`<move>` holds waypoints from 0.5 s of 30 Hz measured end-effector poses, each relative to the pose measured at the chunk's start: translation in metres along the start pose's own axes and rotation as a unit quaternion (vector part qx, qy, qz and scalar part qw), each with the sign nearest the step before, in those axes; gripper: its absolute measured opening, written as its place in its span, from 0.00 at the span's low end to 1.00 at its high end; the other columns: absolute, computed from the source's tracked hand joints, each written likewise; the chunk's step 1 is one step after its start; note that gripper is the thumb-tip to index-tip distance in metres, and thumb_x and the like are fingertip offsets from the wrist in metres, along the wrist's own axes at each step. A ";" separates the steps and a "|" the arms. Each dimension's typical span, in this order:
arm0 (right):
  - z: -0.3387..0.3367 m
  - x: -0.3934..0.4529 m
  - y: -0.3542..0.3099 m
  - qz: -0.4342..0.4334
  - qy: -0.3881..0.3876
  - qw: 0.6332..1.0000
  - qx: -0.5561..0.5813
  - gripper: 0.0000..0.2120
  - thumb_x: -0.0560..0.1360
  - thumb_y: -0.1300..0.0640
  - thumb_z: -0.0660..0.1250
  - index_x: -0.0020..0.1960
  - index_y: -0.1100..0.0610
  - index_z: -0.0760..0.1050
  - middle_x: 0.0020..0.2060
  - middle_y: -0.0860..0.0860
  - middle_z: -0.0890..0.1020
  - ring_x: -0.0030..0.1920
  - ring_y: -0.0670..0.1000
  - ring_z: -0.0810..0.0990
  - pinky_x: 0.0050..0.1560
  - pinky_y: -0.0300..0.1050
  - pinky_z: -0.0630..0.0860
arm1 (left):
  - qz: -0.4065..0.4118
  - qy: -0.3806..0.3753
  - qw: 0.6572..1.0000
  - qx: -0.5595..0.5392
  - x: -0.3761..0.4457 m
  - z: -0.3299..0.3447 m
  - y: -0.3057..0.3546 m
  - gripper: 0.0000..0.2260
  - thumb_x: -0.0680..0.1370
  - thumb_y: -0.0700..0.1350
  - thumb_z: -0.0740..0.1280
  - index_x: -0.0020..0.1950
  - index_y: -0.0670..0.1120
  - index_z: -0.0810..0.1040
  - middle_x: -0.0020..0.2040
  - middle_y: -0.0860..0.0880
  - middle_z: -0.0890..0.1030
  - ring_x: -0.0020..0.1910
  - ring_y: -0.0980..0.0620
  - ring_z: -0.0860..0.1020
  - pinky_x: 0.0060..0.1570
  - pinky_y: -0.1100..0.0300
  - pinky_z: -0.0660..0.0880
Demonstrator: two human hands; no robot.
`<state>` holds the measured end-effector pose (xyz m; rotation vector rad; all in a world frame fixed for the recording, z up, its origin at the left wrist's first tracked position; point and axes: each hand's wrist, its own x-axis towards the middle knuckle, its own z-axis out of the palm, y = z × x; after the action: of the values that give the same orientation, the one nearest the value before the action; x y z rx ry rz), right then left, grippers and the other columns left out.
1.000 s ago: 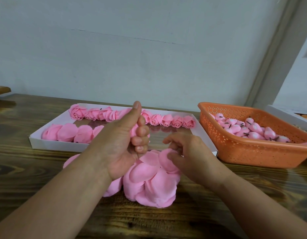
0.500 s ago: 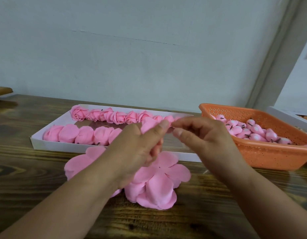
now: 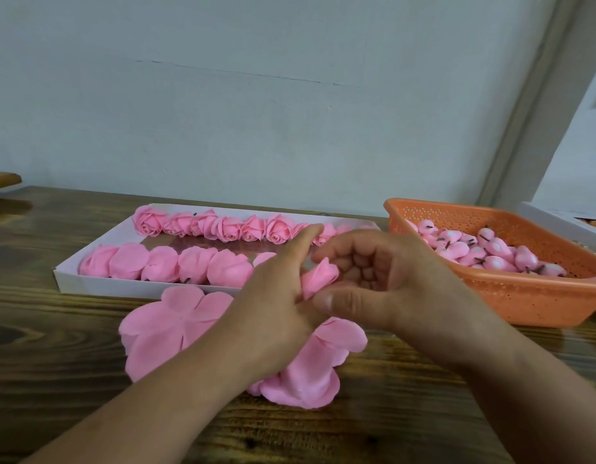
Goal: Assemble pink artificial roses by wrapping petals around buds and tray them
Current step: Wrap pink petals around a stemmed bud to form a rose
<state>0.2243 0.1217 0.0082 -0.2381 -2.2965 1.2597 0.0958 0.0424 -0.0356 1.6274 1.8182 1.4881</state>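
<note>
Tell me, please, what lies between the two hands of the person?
In the head view, a pink rose being wrapped sits between the left hand and the right hand; both hands hold it above the loose petal sheets.

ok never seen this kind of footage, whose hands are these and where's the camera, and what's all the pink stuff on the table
There is no machine here: these are a person's two bare hands, filmed by one wide camera worn on the head, looking forward and down. That is why the arms enter from the bottom edge.

The left hand and right hand meet in the middle around a half-made pink rose; the left hand grips it while the right hand's curled fingers cup around it.

On the wooden table lie flat pink petal sheets, partly under the arms. Behind them, a shallow white tray holds two rows of finished roses. At the right, an orange basket holds the pink buds that the petals get wrapped around.
</note>
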 end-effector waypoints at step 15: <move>-0.003 0.002 0.015 -0.062 -0.037 0.997 -0.027 0.03 0.70 0.66 0.72 0.41 0.59 0.82 0.27 0.44 0.76 0.26 0.38 0.73 0.29 0.28 0.67 | -0.021 -0.068 0.997 0.034 0.002 0.003 -0.004 0.29 0.73 0.57 0.66 0.73 0.56 0.63 0.62 0.57 0.77 0.60 0.58 0.76 0.59 0.53 0.76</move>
<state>0.2224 0.1326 -0.0020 -0.0655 -2.3710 1.1641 0.0953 0.0462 -0.0389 1.6678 1.8351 1.2763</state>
